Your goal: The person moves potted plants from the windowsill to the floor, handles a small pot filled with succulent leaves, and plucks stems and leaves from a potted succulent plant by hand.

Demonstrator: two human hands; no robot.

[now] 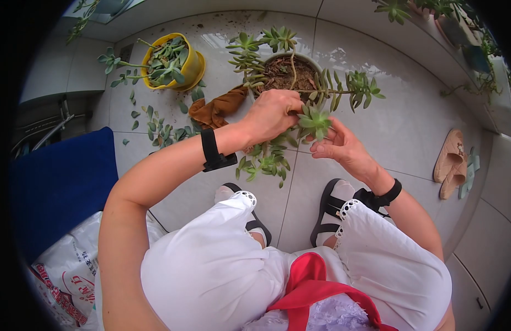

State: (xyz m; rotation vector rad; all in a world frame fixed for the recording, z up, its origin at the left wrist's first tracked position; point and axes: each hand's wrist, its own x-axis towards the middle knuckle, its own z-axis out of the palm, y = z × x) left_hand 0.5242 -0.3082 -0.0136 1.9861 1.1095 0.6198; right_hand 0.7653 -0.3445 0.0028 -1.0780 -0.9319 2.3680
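Observation:
A succulent (314, 122) with a pale green rosette faces me, growing from a round pot of brown soil (288, 71) on the floor. Closed in a pinch, my left hand (273, 115) grips the plant just left of this rosette; the fingertips are partly hidden. My right hand (346, 150) is cupped at the rosette's right side, fingers apart and close to its leaves. Other leafy stems (266, 160) hang below my left hand, and one long stem (360, 91) reaches out to the right.
A yellow pot (192, 69) of succulents stands at upper left. Near it lie a brown cloth (219, 107) and several fallen leaves (156, 124). A blue seat (67, 187) and plastic bags (70, 270) are at left, slippers (451, 163) at right. More plants (454, 27) line the upper right ledge.

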